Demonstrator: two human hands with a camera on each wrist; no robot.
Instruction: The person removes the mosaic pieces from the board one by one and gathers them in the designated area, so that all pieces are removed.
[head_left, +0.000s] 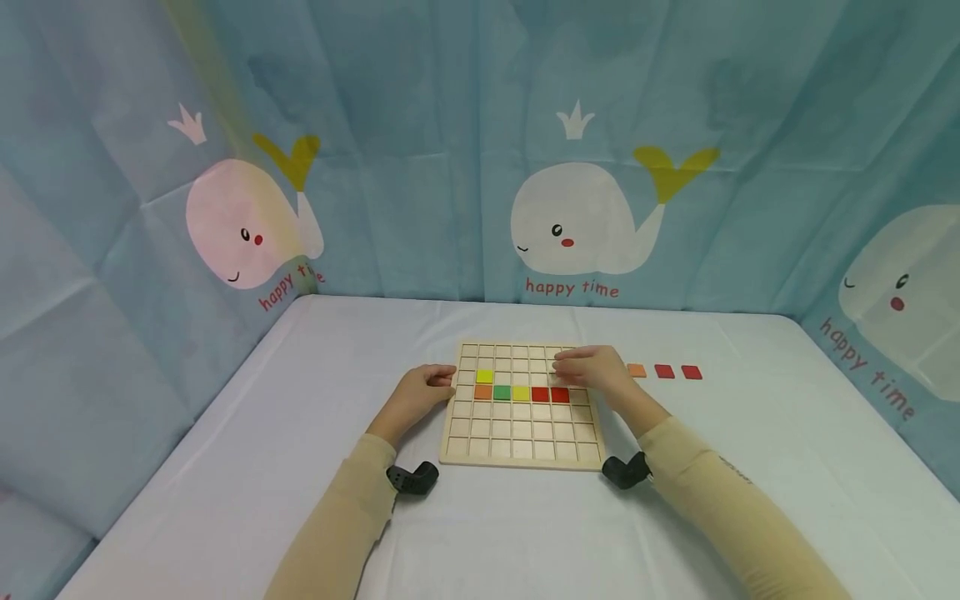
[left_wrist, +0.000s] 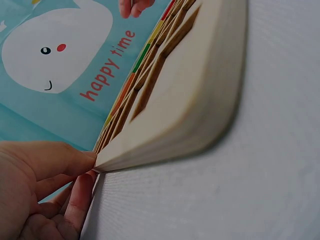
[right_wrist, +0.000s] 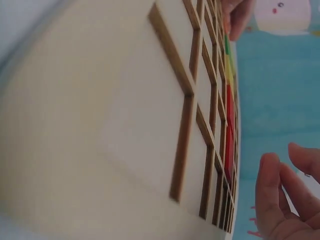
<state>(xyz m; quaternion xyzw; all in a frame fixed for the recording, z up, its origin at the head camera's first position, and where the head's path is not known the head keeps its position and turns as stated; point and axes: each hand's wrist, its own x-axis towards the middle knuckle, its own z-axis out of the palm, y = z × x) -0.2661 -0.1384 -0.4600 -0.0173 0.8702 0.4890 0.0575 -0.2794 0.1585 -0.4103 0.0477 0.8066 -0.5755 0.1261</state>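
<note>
A square wooden grid board [head_left: 522,450] lies flat on the table. One row carries an orange tile [head_left: 483,392], a green tile [head_left: 502,392], a yellow tile [head_left: 521,393] and two red tiles [head_left: 550,395]. Another yellow tile [head_left: 484,377] sits directly behind the orange one. My left hand [head_left: 417,397] touches the board's left edge with thumb and fingertips, also seen close up in the left wrist view. Over the board's far right part hovers my right hand [head_left: 596,369], thumb and fingers [right_wrist: 270,185] apart, with no tile visible between them.
Right of the board, partly beside my right hand, a loose orange tile [head_left: 636,370] and two loose red tiles [head_left: 677,372] lie in a line on the white tablecloth [head_left: 510,533]. A blue curtain [head_left: 420,217] printed with whales hangs behind the table.
</note>
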